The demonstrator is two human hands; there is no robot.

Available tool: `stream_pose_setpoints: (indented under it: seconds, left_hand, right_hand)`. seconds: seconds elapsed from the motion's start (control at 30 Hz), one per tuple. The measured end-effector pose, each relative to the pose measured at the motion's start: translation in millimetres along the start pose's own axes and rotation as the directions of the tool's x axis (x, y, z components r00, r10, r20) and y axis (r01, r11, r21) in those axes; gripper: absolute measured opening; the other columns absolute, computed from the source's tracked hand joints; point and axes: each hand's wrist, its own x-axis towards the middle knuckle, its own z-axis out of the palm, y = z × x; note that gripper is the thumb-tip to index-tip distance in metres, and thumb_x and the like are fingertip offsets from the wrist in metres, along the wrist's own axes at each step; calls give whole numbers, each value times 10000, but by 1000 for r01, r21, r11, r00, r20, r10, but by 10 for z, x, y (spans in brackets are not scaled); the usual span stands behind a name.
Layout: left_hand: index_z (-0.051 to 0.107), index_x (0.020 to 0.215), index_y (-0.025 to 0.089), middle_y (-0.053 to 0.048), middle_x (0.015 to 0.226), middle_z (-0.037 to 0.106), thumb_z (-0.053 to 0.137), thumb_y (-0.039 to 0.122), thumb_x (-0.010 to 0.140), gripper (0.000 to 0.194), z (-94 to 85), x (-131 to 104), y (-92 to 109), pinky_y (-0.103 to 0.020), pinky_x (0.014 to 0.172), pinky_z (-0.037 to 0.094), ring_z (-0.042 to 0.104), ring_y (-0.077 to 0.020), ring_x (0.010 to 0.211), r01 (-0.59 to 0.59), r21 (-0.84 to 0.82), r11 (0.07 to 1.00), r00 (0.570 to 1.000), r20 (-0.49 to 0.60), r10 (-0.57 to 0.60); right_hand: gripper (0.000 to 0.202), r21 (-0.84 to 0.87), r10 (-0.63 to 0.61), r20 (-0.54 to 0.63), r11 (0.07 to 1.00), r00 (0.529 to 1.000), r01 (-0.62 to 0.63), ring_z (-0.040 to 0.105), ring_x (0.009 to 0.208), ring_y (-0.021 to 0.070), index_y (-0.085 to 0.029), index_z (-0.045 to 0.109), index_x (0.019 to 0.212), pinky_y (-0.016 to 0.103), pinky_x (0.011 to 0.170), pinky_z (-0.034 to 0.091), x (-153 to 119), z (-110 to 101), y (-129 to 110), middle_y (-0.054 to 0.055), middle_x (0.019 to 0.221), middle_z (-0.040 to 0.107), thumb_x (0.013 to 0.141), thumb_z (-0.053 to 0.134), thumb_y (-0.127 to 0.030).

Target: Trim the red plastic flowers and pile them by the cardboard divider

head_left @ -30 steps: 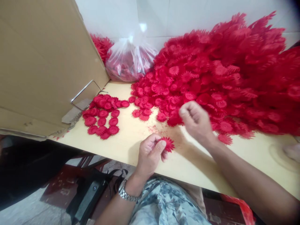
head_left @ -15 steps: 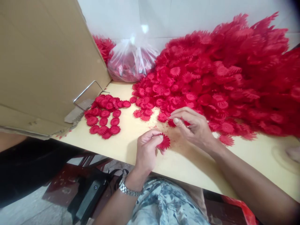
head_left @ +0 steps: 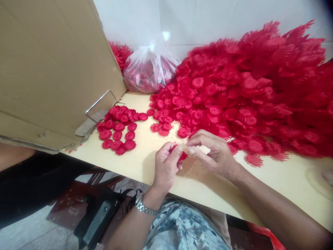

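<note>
My left hand (head_left: 166,163) pinches a red flower-shaped piece (head_left: 183,156) with a toothed rim between thumb and fingers, low over the table. The fingers cover much of the piece. At its upper right edge, my right hand (head_left: 212,151) has its thumb and forefinger brought together; what lies between those fingertips is too small to make out. Beyond both hands rises a big heap of similar red pieces (head_left: 223,93). A smaller group of red toothed discs (head_left: 117,135) lies to the left, and red crumbs are scattered near my hands.
A large cardboard box (head_left: 52,69) stands at the left with a bent metal wire handle (head_left: 97,104) by it. Against the wall sits a clear plastic bag (head_left: 152,71) of red pieces. The pale tabletop (head_left: 145,170) ends just before my lap. Another person's dark-clothed leg (head_left: 39,187) is at far left.
My right hand has moved left and down from the heap's edge to the piece in my left hand. The left hand keeps its hold, and the view has shifted slightly.
</note>
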Motion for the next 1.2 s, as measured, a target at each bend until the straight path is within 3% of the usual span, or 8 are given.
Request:
stream_pose_setpoints:
  seconds: [0.2,0.43,0.7,0.9,1.07,1.2]
  left_hand:
    - [454,603,165,73,489,457,626,434,747,350,16,-13,3,-147,350,274,406,-28,362,7,-42,999,1000,31,-6]
    - [556,720,168,34,562,563,593,296,792,151,-83,-50,-20,-196,457,401,524,-81,468,-23,-123,992,987,156,42]
    - [586,653,152,23,522,595,615,214,708,88,-42,-69,-5,-222,426,419,547,-112,430,-17,-234,972,1000,11,20]
    - [551,653,156,29,512,585,617,235,723,124,5,-95,10,-199,412,395,524,-91,413,-33,-256,966,998,-51,20]
    - [535,666,162,38,499,562,628,259,729,149,18,-90,44,-184,405,377,498,-77,410,-51,-242,969,998,-40,42]
    - [526,663,165,43,519,563,632,230,719,137,-53,-65,77,-182,414,376,498,-72,426,-107,-272,956,992,-98,83]
  right_hand:
    - [126,154,129,180,975,975,-157,537,643,114,-178,581,742,238,584,420,14,43,7,11,700,592,838,577,-260]
    - [143,162,192,149,963,970,-216,529,612,107,-163,574,743,229,564,406,0,41,8,10,669,569,861,506,-202]
    - [147,265,217,136,932,967,-246,517,629,115,-166,555,734,246,581,392,-8,76,4,9,678,553,860,504,-224]
    - [192,459,268,159,832,950,-312,531,600,126,-181,516,735,272,592,416,-17,96,14,-5,635,557,862,521,-325]
    - [219,398,324,52,861,944,-317,479,563,116,-185,498,734,256,517,389,-42,104,64,-9,642,498,847,537,-369]
    - [202,221,295,-232,944,927,-245,399,503,105,-211,479,725,239,450,330,-4,-54,207,-26,594,428,864,498,-355]
